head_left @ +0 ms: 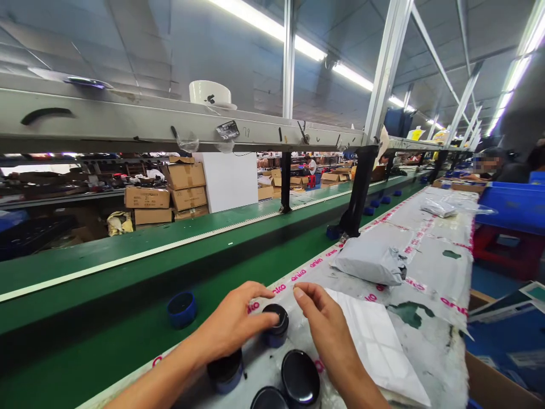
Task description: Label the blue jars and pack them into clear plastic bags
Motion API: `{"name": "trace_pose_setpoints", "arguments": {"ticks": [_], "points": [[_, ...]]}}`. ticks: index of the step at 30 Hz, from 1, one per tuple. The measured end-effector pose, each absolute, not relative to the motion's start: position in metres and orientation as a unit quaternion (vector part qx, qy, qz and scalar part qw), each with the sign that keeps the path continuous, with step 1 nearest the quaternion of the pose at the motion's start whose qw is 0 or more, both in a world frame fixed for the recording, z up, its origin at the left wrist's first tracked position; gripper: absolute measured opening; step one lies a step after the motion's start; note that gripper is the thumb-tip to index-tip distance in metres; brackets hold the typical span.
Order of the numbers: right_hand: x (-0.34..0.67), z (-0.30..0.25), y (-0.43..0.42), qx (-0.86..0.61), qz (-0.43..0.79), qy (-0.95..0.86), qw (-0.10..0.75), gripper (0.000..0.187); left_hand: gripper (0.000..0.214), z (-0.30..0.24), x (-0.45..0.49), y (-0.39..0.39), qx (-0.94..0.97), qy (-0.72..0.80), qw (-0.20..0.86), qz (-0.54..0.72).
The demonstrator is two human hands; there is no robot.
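Observation:
My left hand (238,321) has its fingers apart. Its thumb reaches over the black top of a small round blue-and-black piece (276,336); I cannot tell whether it presses on it. Just right of that piece, my right hand (326,318) is closed, thumb and fingertips together; anything between them is too small to make out. Beneath the left wrist sits another round piece (225,372), partly covered by the hand. Closer to me stand two more round pieces with glossy black tops, one (300,378) whole and one (269,399) cut by the frame edge.
A green conveyor belt (128,341) runs along the left, carrying a blue round piece (181,309) and several others farther off. White sheets (378,341) and a grey plastic package (370,261) lie on the covered table. A metal shelf (255,130) crosses above; blue bins (511,207) stand right.

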State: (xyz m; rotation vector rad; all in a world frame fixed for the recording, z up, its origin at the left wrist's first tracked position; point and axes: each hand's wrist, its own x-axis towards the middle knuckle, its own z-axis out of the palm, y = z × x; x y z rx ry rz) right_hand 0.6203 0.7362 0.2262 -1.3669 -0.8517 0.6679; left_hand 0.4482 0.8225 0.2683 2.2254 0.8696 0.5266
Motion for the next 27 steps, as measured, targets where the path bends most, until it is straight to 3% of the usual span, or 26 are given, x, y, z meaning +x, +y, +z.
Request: {"name": "trace_pose_setpoints", "arguments": {"ticks": [2,10,15,27], "points": [[0.62,0.23,0.735,-0.584,0.316,-0.376,0.646,0.037,0.027,0.279,0.44,0.823,0.854,0.319,0.343,0.227],[0.605,0.258,0.715,-0.517,0.407,-0.46,0.596,0.031,0.027,0.304,0.42,0.783,0.853,0.205,0.45,0.166],[0.594,0.268,0.702,-0.51,0.476,-0.467,0.543,0.033,0.03,0.305,0.42,0.768,0.862,0.148,0.458,0.159],[0.589,0.264,0.698,-0.506,0.456,-0.482,0.551,0.022,0.03,0.309,0.415,0.76,0.868,0.171,0.446,0.135]]}}
